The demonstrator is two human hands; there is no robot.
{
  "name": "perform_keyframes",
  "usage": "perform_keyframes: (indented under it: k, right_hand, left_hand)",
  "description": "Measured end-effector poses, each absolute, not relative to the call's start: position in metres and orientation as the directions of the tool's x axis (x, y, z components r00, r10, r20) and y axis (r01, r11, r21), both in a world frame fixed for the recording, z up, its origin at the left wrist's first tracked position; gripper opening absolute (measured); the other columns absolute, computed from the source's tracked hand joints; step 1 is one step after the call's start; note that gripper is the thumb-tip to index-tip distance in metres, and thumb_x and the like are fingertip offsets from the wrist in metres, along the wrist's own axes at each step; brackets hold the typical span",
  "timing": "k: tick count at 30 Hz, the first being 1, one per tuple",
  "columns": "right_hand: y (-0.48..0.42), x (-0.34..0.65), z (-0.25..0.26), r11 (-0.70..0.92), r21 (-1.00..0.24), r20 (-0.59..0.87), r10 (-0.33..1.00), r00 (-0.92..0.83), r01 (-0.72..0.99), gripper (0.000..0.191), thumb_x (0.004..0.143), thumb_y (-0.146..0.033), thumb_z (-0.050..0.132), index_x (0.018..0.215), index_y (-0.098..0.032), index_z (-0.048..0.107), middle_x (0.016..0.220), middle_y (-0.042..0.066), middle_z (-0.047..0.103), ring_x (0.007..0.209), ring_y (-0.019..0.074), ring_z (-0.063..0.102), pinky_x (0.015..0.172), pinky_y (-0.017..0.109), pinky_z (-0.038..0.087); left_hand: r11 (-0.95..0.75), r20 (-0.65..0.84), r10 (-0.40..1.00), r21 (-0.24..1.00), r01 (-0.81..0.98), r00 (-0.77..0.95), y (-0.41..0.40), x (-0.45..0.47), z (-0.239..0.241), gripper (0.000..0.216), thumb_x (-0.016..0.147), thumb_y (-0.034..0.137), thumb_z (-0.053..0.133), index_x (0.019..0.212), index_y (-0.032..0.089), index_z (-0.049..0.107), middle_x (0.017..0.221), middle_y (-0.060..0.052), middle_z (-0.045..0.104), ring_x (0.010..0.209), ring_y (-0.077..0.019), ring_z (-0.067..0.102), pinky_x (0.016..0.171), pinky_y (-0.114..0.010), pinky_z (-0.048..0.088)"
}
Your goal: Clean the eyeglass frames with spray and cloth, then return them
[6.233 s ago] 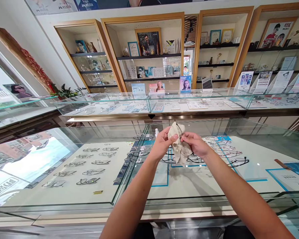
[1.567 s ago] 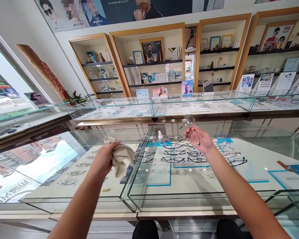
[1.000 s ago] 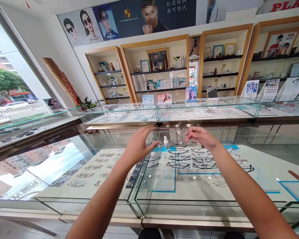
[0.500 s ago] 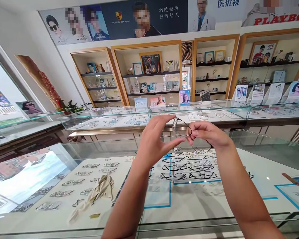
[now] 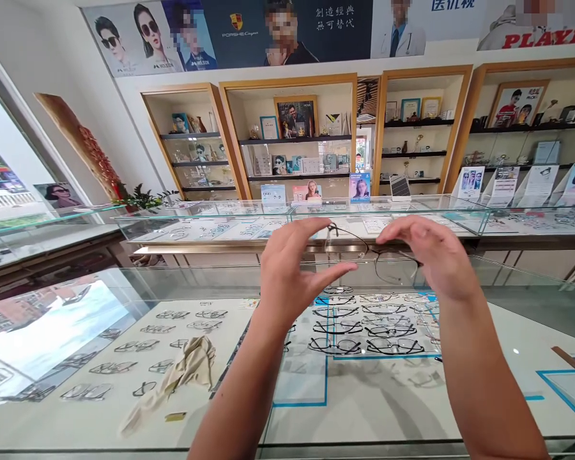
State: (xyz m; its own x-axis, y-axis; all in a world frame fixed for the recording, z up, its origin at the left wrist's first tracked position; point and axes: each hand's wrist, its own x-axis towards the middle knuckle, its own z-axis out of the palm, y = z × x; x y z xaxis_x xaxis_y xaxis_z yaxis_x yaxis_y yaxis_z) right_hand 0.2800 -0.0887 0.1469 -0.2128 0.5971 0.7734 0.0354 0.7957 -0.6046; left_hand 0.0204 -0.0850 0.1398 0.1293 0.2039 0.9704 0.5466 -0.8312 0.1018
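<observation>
A pair of thin dark-rimmed eyeglasses (image 5: 347,231) hangs in the air between my two hands, above the glass case. My left hand (image 5: 290,271) holds them at their left end. Its fingertips meet the frame near the left hinge, and the thumb points right below the rim, apart from the fingers. Close by the right lens, my right hand (image 5: 438,255) has its fingers loosely bent and apart, off the bridge. The right end of the frame passes by its palm; whether it touches is hard to see. Below lie rows of eyeglasses (image 5: 338,345) on display.
In the glass case's left part, a crumpled beige cloth (image 5: 196,364) lies among more eyeglasses, near a small gold-coloured piece (image 5: 175,416). The case's front edge (image 5: 364,444) runs below my arms. Across the gap stands another glass counter (image 5: 211,239) bearing small signs.
My right hand has let go of the bridge and moved right, its fingers opening. The eyeglasses are now more fully visible, held by my left hand. The view has shifted slightly.
</observation>
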Motion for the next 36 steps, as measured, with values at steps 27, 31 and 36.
perform_keyframes:
  k: [27, 31, 36]
  right_hand:
    - [-0.114, 0.246, 0.141, 0.673, -0.228, 0.952, 0.305, 0.017, 0.704, 0.044, 0.099, -0.047, 0.078, 0.139, -0.030, 0.074, 0.123, 0.009, 0.079, 0.108, 0.0310, 0.076, 0.094, 0.052, 0.066]
    - [-0.114, 0.247, 0.140, 0.665, -0.252, 0.948, 0.315, 0.041, 0.703, 0.047, 0.098, -0.047, 0.079, 0.142, -0.032, 0.074, 0.124, 0.009, 0.078, 0.105, 0.0296, 0.077, 0.093, 0.052, 0.067]
    - [-0.114, 0.247, 0.140, 0.663, -0.261, 0.944, 0.329, 0.041, 0.702, 0.048, 0.098, -0.044, 0.079, 0.145, -0.031, 0.073, 0.126, 0.009, 0.078, 0.107, 0.0295, 0.076, 0.093, 0.051, 0.067]
  left_hand:
    - [-0.687, 0.951, 0.258, 0.306, 0.659, -0.173, -0.093, 0.016, 0.141, 0.057, 0.083, 0.053, 0.094, 0.126, 0.023, 0.071, 0.112, -0.006, 0.077, 0.106, -0.0251, 0.075, 0.091, -0.040, 0.062]
    - [-0.705, 0.951, 0.283, 0.295, 0.645, -0.126, -0.092, 0.012, 0.142, 0.054, 0.086, 0.048, 0.092, 0.129, 0.024, 0.071, 0.117, -0.006, 0.078, 0.110, -0.0258, 0.076, 0.094, -0.041, 0.063]
    - [-0.710, 0.944, 0.310, 0.311, 0.632, -0.116, -0.092, 0.011, 0.141, 0.051, 0.088, 0.045, 0.091, 0.131, 0.025, 0.072, 0.120, -0.007, 0.079, 0.111, -0.0263, 0.077, 0.091, -0.041, 0.064]
